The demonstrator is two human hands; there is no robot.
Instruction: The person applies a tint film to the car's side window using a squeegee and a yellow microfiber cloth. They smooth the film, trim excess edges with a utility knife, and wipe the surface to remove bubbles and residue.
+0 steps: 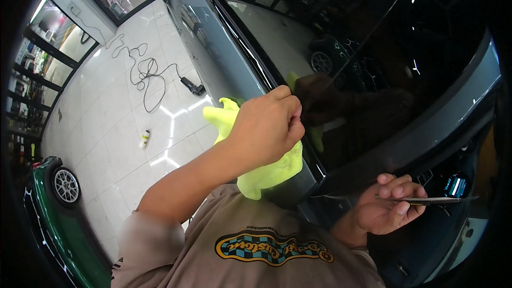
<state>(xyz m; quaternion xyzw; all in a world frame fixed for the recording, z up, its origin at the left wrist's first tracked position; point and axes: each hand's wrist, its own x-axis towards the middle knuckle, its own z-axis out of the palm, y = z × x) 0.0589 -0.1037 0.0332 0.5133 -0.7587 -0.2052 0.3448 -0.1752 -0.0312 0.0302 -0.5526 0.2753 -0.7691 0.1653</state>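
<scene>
My left hand (269,125) is closed over a bright yellow-green cloth (274,173) at the lower edge of the car's dark side window (368,101). Its knuckles face up and the fingertips are tucked out of sight. Part of the cloth drapes over the grey car door (224,58), and a corner sticks out left of the wrist. Near the rear end of the window, my right hand (392,202) pinches a thin flat dark tool (432,201) between thumb and fingers. That tool shows edge-on, so its exact kind is unclear.
A black polisher-like power tool (193,86) lies on the tiled floor (117,154) with its tangled cord (144,69). A small white bottle (145,137) lies nearby. At lower left stands a green car-shaped body with a silver wheel (66,185). Car interior shows at right, with a lit display (456,186).
</scene>
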